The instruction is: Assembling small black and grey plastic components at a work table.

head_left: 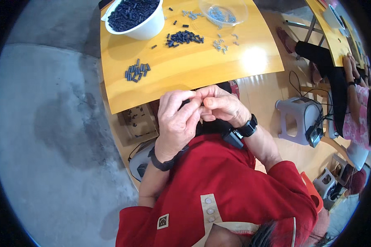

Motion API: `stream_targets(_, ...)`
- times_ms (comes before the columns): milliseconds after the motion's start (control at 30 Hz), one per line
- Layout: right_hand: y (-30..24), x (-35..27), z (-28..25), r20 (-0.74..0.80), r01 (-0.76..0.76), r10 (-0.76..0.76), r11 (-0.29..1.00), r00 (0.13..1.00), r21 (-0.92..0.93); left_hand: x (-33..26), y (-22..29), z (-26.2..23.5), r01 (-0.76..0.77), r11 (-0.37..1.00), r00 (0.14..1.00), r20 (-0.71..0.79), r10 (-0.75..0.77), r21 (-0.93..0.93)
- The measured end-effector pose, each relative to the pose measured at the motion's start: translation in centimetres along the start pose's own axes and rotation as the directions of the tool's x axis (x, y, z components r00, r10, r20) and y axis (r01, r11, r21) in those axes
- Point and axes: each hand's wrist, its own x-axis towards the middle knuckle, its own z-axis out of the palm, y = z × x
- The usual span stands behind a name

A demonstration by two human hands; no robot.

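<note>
I hold both hands close together just off the near edge of the yellow wooden table (185, 78), above my lap. My left hand (175, 123) is curled, its fingertips (189, 103) pinching a small dark plastic piece (187, 101) that shows only as a sliver between thumb and forefinger. My right hand (222, 105) meets it from the other side, fingers bunched tight against the same spot; whether it grips a second part of its own I cannot tell, since the fingers hide it. I keep the work near my body, probably so the tiny piece stays steady and in my line of sight.

On the table, well apart from my hands, lie a small heap of short dark-blue plastic tubes (137, 71) to the left and a larger heap of the same tubes (184, 38) farther back. A white round bowl (146, 26) full of the dark tubes stands at the far left corner, and a clear plastic dish (223, 10) holding small silvery metal bits sits beside it, with loose silvery metal bits (220, 44) scattered in front. The supplies sit within an easy reach forward.
</note>
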Motion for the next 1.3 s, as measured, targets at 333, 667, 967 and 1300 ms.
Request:
stream_targets(333, 0.3, 0.2, 0.7, -0.095, -0.023, 0.021, 1.000, 0.995, -0.021, -0.8, -0.9, 0.0, 0.023, 0.999, 0.999, -0.043, -0.025, -0.037)
stream_targets(667, 0.9, 2.8, 1.3, -0.175, -0.057, 0.052, 0.998, 0.983, -0.024, -1.6, -3.0, -0.4, 0.081, 0.992, 0.991, -0.101, -0.091, -0.099)
stream_targets(967, -1.1, 6.2, 2.3, -0.440, -0.186, -0.091, 0.816, 0.893, -0.547, -1.7, -6.7, -2.9, 0.351, 0.933, 0.899, -0.308, -0.310, 0.084)
stream_targets(1300, -4.0, 10.2, -0.7, 0.063, -0.305, -0.780, -0.316, 0.622, -0.898, -0.1, -14.8, -4.9, 0.471, 0.782, 0.862, -0.402, -0.309, 0.409)
